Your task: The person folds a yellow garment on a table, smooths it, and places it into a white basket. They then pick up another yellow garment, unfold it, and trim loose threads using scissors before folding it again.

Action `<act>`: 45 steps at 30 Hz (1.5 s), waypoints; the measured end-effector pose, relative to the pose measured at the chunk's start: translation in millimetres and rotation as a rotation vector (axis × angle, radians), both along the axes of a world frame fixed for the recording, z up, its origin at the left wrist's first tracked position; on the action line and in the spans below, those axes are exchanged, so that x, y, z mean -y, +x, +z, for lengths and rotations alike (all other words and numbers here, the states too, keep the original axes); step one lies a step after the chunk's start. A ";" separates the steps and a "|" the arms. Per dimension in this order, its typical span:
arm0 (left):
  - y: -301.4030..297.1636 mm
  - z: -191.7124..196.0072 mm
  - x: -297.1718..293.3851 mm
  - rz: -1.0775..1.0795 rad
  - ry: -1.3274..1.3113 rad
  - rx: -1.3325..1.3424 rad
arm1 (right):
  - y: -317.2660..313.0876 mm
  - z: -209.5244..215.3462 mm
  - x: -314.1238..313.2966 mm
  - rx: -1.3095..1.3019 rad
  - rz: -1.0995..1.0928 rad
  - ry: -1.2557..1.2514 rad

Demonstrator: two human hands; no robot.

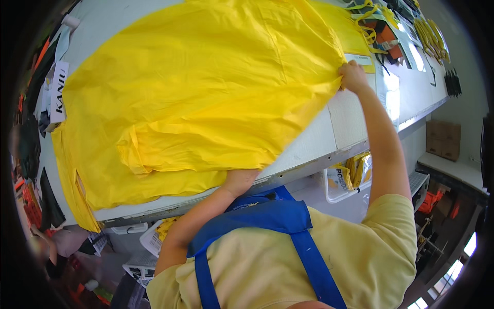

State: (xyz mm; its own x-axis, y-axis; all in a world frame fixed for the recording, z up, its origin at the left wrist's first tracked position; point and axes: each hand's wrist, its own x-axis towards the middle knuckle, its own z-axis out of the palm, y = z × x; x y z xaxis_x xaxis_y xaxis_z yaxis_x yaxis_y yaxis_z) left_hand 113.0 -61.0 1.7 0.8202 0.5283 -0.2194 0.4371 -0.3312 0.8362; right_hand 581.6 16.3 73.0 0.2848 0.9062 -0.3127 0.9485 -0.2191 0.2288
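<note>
A large, smooth yellow garment [206, 87], like a raincoat, lies spread over the white table [355, 113]. A sleeve-like part [185, 149] rests folded across its near side. At the garment's right edge, the fingers of my right hand [354, 76] are closed on the cloth, and the edge is drawn taut from there. My left hand [242, 180] reaches under the near edge of the garment, close to the table's front edge. Its fingers are hidden beneath the cloth, so their hold does not show.
More yellow cloth [355, 36] with straps lies at the far right, beside an orange and black box [388, 41]. A white box [59, 95] stands at the left. Below the table's front edge is a white bin [333, 193] with yellow packages. Another person [67, 242] is at lower left.
</note>
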 end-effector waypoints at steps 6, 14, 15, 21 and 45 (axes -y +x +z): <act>-45.0 51.5 -15.4 0.029 -0.235 0.260 | -3.7 -31.1 -1.9 0.139 -0.087 0.039; -254.2 12.2 -146.4 1.587 0.431 -0.198 | -204.8 7.8 -27.2 -0.820 -0.125 0.680; -249.4 22.4 -149.8 1.513 0.146 -0.044 | -247.0 -10.3 -27.7 -1.046 -0.027 0.583; -192.5 111.8 -151.4 1.156 -0.406 0.348 | -460.0 24.3 -45.0 -2.109 -0.621 -0.297; -140.3 164.7 -86.2 0.773 -1.417 1.489 | -395.4 71.6 -8.6 -2.558 -1.281 0.267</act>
